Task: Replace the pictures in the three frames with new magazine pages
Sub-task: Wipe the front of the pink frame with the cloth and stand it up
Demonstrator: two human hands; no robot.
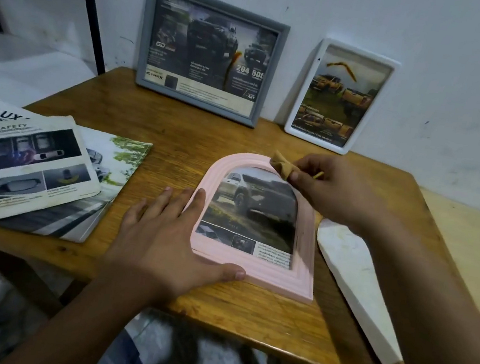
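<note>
A pink arched frame [303, 261] lies flat on the wooden table [166, 128] with a car magazine page inside it. My left hand [163, 233] rests open on the frame's left edge, thumb along its bottom rim. My right hand [330, 188] pinches a crumpled piece of tan tape [281, 164] above the frame's top right. A grey frame [147, 45] and a white frame [301, 98] lean upright against the wall at the back, each showing a truck page with a strip of tan tape on the glass.
Car magazines [19, 163] lie stacked at the table's left. A long white foam piece [357, 284] lies along the right side of the table. A lighter wooden surface [471, 239] adjoins on the right. A dark post [87, 6] stands at back left.
</note>
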